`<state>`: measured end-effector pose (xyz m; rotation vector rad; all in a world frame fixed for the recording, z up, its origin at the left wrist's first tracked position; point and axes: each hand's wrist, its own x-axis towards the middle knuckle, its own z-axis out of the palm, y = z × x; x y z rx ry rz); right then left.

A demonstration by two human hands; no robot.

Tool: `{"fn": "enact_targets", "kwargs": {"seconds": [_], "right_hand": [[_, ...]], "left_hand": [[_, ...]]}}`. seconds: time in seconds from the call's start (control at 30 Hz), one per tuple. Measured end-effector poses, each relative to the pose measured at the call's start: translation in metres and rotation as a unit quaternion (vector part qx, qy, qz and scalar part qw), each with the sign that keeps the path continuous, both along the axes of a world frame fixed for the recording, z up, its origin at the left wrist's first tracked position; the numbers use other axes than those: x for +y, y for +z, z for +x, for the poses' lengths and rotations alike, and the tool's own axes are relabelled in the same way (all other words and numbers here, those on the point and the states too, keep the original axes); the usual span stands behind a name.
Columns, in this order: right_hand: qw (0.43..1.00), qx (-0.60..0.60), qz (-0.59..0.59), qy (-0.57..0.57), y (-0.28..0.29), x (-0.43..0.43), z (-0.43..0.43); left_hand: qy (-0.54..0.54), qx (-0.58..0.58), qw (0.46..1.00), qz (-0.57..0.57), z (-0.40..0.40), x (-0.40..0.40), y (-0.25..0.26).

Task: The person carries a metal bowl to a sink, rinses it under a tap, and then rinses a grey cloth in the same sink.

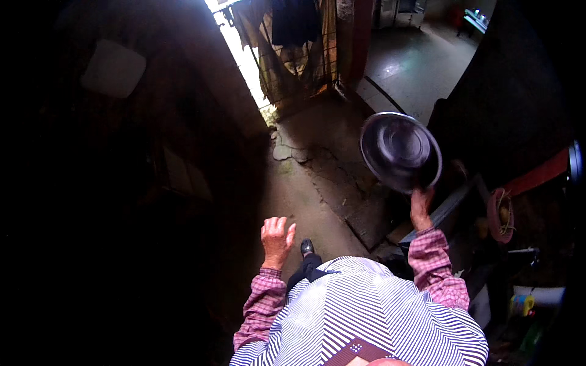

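Note:
My right hand (421,206) grips the near rim of a round metal basin (397,148), which is held tilted in front of me on the right, its inside showing. My left hand (276,238) is raised above the floor on the left, its fingers a little apart, and nothing shows in it. Both forearms are in pink checked sleeves. Below, between the hands, one dark shoe (307,247) shows on the cracked concrete floor (302,196).
A barred gate (293,59) with cloth hung on it stands ahead, bright light beside it. At the upper right, a doorway opens onto a smooth floor (407,64). A pink basket (499,215) and clutter lie at the right. The left side is very dark.

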<state>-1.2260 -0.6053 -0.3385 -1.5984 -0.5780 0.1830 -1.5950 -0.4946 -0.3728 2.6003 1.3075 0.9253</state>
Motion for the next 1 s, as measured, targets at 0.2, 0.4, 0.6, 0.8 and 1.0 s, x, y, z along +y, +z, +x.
{"fn": "enact_targets", "kwargs": {"seconds": [0.2, 0.4, 0.6, 0.8, 1.0], "right_hand": [[0.922, 0.381, 0.025, -0.066, -0.093, 0.029, -0.083], [0.968, 0.205, -0.124, -0.071, -0.123, 0.036, -0.104], [0.934, 0.215, -0.276, -0.073, -0.042, 0.018, -0.135], [0.917, 0.281, -0.184, -0.215, -0.082, -0.085, -0.162], [0.925, -0.019, -0.340, -0.166, -0.076, -0.160, -0.154]], "left_hand": [[-0.131, -0.008, 0.990, -0.058, 0.027, 0.103, 0.002], [-0.230, -0.009, 0.938, -0.257, 0.046, 0.155, -0.042], [-0.377, 0.074, 0.910, -0.155, 0.108, 0.232, 0.008], [-0.424, -0.017, 0.877, -0.225, 0.186, 0.161, 0.027], [-0.496, -0.031, 0.574, -0.651, 0.239, -0.007, 0.065]]}}
